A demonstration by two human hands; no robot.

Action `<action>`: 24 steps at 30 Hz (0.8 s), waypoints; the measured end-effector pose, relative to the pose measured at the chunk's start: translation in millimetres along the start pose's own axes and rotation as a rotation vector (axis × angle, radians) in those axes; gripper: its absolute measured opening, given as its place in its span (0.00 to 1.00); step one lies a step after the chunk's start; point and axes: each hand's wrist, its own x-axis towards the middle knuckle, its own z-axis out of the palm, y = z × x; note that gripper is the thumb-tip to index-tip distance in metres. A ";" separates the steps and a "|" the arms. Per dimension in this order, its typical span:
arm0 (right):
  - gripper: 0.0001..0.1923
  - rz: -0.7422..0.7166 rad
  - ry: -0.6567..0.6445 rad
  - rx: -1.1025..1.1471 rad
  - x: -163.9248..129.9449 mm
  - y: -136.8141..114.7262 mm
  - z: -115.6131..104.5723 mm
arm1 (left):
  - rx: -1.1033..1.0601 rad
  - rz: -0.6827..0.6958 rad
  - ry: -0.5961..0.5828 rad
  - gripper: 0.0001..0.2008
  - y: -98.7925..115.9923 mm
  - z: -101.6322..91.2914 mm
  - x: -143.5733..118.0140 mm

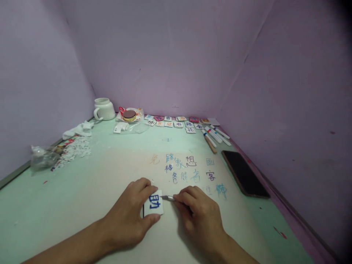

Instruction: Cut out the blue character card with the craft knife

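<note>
A small white card (156,210) bearing a dark blue Chinese character lies on the pale board (110,176) in front of me. My left hand (132,211) grips it by its upper and lower edges, thumb at the bottom and fingers on top. In my right hand (200,211) is a craft knife (168,198), pinched near its metal end. Its tip points left and meets the card's right edge beside the character. The rest of the handle is hidden by my fingers.
Finished-looking character cards (178,125) stand in rows at the back. Several markers (216,135) and a phone (245,174) lie at right. At left are paper scraps (75,150), a plastic bag (45,157) and a white mug (106,109). A round tin (129,116) sits near the wall.
</note>
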 end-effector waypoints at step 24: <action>0.12 0.034 0.022 -0.254 7.3 2.0 6.1 | 0.004 0.025 -0.081 0.18 -2.3 -3.8 5.9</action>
